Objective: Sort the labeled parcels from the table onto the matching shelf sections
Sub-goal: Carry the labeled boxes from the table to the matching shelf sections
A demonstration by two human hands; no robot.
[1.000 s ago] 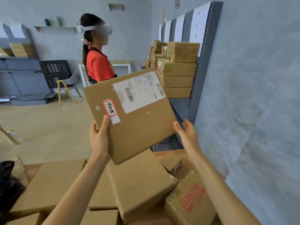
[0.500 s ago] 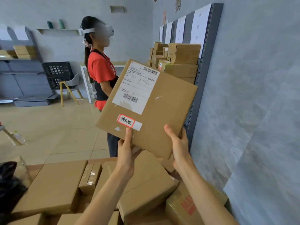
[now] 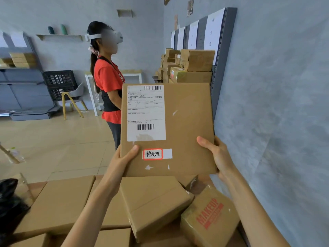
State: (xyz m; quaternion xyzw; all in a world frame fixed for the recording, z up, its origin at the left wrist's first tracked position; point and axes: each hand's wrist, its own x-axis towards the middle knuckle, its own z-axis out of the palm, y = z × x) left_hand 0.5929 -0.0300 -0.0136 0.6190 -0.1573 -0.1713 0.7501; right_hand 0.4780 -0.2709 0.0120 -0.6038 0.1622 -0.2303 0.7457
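Two hands up in head view: left hand & right hand grip flat parcel at its lower corners, thumbs on front, upright above box pile on surface. One white label, one red-edged tag. Shelf behind parcel, stacked w/ boxes.

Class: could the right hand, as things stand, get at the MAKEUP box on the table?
Probably not yet: the right hand grips the flat parcel. The MAKEUP box lies uncovered just below it.

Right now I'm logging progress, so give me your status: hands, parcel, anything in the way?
Left hand and right hand grip the parcel, upright, label facing me. Person stands between me and the shelf.
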